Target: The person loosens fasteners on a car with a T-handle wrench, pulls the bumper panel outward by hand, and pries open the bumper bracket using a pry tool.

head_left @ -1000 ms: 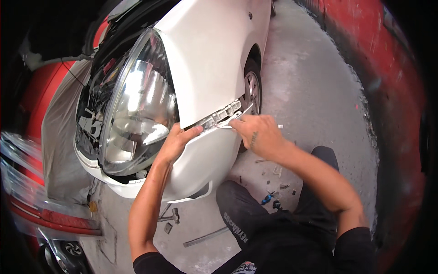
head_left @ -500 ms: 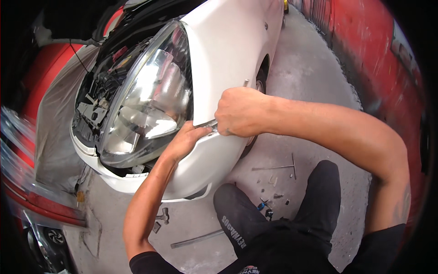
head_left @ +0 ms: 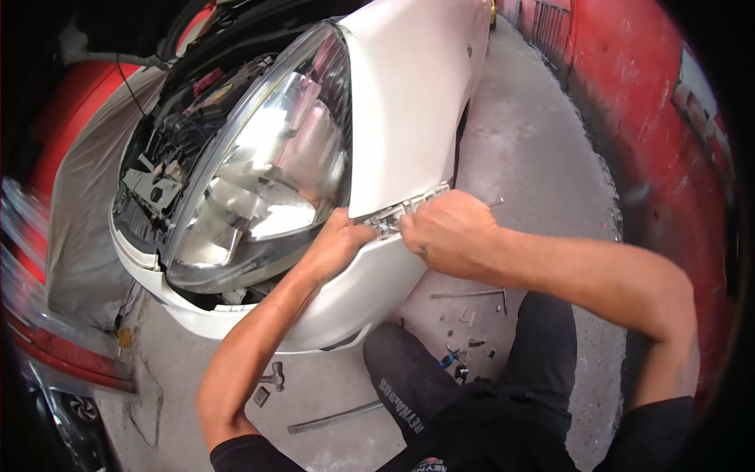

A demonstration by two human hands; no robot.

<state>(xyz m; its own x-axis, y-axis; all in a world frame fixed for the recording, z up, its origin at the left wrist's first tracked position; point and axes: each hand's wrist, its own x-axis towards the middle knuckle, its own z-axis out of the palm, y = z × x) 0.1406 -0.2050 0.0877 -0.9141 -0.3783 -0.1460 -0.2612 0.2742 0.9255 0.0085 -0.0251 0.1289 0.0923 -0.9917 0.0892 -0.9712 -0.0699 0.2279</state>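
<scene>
A white car's front corner fills the middle, with a large clear headlight [head_left: 263, 173] beside the white fender [head_left: 409, 102]. My left hand [head_left: 340, 245] is closed over the upper edge of the white bumper [head_left: 346, 291], at the headlight's lower corner. My right hand [head_left: 452, 234] is closed in a fist around a thin metal rod [head_left: 497, 201], whose end sticks out past the hand; the rest of it is hidden. Between the two hands, a pale bracket [head_left: 405, 208] shows in the gap between fender and bumper.
Below the bumper a hammer [head_left: 273, 377] and a long flat strip [head_left: 334, 417] lie on the concrete floor. A T-shaped bar [head_left: 468, 295] and several small parts [head_left: 464, 358] lie near my knees. A red wall [head_left: 629, 102] runs along the right. The engine bay [head_left: 169, 169] is uncovered.
My right fist has moved right and down, and the rod has swung from upright to sideways. The gap between fender and bumper has widened, exposing the bracket. My left hand stays on the bumper edge.
</scene>
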